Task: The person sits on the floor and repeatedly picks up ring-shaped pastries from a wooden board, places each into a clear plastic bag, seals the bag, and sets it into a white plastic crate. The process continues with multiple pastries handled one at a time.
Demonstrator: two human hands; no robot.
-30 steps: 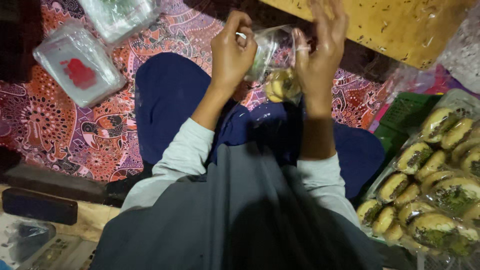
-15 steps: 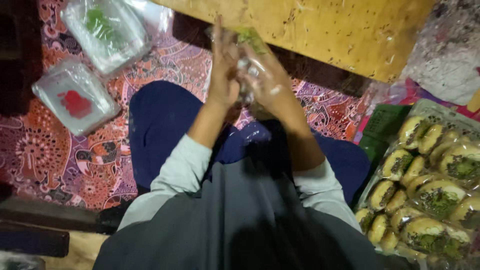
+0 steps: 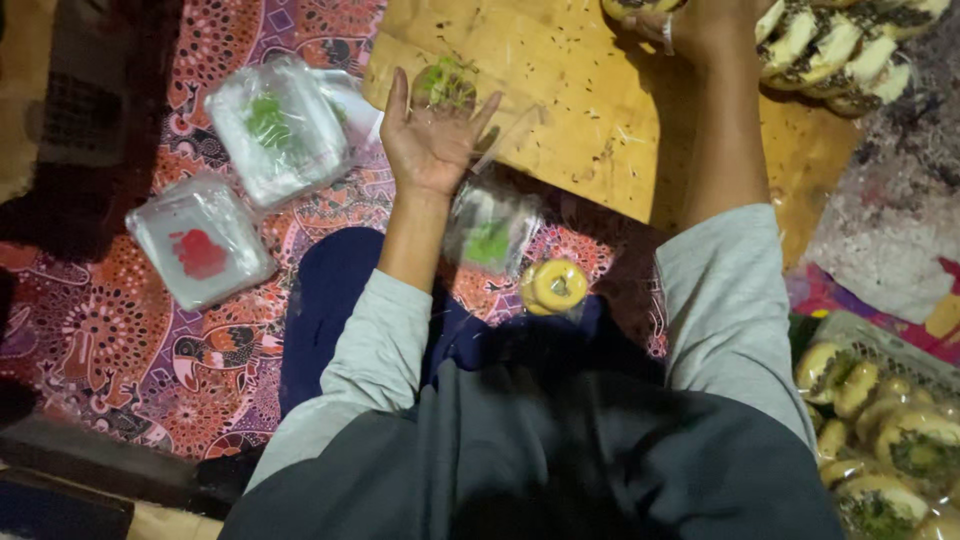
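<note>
At the near edge of the wooden board (image 3: 560, 110), I find my left hand (image 3: 432, 135) palm up and spread, its grip slack, with one small round cake (image 3: 445, 88) topped in green resting across the fingertips rather than clamped. The cake therefore lies at the far end of that hand, toward the board and away from my body; being round, it shows no long axis to align. My right hand (image 3: 700, 22) is stretched well past it to the top of the frame, at the stack of filled cakes (image 3: 830, 45) on the far right of the board. I cannot tell whether its grip is closed, since the fingers are cut off by the frame edge, though a cake seems to sit against them. The left hand is plainly the nearer one to the green-topped cake; the right is well apart from it. Just below the left wrist lies a clear plastic packet (image 3: 490, 230) with green inside, and beside that, on my lap, a wrapped yellow ring-shaped cake (image 3: 556, 287). Two more clear packets rest on the patterned cloth (image 3: 110, 340) to the left, one with green (image 3: 275, 130), one with red (image 3: 200, 250). A tray of cakes (image 3: 880, 440) sits at my lower right.
</note>
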